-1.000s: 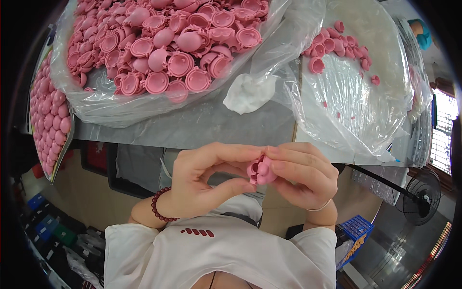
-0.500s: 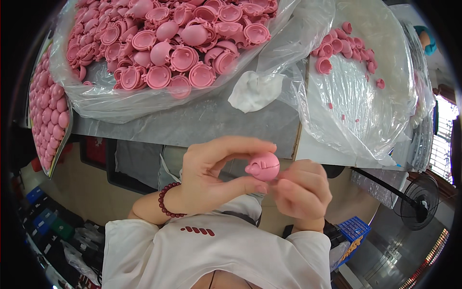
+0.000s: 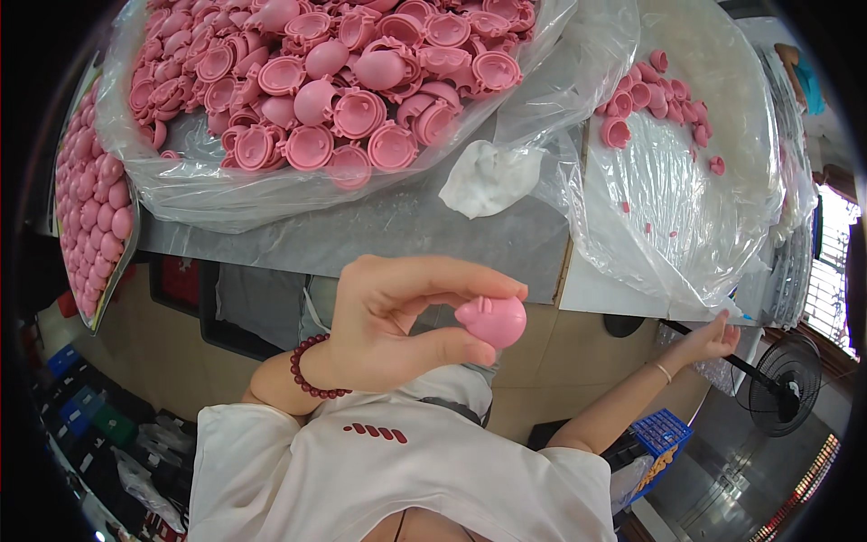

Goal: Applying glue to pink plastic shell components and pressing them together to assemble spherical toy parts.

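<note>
My left hand (image 3: 397, 321) pinches a small round pink plastic piece (image 3: 497, 322), shaped like a pig with a snout and ears, between thumb and fingertips. It is held in front of my chest, below the table edge. My right hand (image 3: 709, 341) is stretched far out to the right, beside the table's front right corner, with its fingers apart and nothing seen in them. The nearest thing to it is the lower edge of a clear plastic bag (image 3: 673, 271), on which small pink cups (image 3: 617, 133) and pink bits lie.
A large clear bag of pink half shells (image 3: 312, 147) covers the table's far left. White crumpled material (image 3: 492, 178) lies on the grey tabletop (image 3: 361, 244). At far left stands a tray of pink balls (image 3: 95, 217). A black fan (image 3: 786, 379) and blue crate (image 3: 662, 434) are at right.
My right hand has left the pink pig piece and swung out to the right, opening. My left hand still holds the piece, which is turned slightly.
</note>
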A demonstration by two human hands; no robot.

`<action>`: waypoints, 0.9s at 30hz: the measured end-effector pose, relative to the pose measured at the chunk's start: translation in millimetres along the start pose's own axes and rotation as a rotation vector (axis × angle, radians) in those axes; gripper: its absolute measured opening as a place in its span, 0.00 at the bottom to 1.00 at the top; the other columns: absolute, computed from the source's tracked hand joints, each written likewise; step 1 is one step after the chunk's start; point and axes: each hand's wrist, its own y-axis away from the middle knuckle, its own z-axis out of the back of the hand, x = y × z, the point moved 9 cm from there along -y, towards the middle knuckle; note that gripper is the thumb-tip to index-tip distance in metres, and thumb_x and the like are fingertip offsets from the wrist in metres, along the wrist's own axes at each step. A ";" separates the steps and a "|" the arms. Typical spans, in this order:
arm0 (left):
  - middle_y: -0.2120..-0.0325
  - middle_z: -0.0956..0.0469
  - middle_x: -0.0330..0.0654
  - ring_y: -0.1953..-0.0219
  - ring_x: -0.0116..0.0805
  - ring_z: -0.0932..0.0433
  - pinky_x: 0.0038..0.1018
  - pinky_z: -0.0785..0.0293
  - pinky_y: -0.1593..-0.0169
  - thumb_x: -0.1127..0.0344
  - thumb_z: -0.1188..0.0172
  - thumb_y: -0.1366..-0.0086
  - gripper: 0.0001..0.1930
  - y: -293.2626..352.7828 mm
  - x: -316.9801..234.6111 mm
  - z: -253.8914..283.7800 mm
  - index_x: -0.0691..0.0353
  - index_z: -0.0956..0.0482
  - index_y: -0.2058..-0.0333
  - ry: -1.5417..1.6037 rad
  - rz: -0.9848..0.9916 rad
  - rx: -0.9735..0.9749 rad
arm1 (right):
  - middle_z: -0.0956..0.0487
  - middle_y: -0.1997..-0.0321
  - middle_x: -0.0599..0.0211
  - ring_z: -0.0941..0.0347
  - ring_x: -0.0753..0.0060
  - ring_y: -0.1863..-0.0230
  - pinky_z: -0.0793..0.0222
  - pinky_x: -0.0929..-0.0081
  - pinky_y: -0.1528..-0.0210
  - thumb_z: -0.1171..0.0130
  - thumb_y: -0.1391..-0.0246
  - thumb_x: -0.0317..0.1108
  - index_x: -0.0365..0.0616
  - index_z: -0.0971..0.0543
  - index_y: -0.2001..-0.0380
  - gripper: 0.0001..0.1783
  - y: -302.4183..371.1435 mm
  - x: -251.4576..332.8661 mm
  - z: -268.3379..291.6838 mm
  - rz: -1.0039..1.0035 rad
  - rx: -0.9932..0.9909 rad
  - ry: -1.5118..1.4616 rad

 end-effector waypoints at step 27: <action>0.68 0.28 0.53 0.67 0.36 0.26 0.25 0.30 0.63 0.72 0.32 0.62 0.23 4.9 -8.7 14.0 0.63 0.33 0.65 0.037 -0.063 -0.036 | 0.27 0.67 0.51 0.33 0.52 0.61 0.39 0.68 0.58 0.44 0.61 0.35 0.36 0.31 0.65 0.19 201.8 296.5 -103.9 0.152 1.386 -0.736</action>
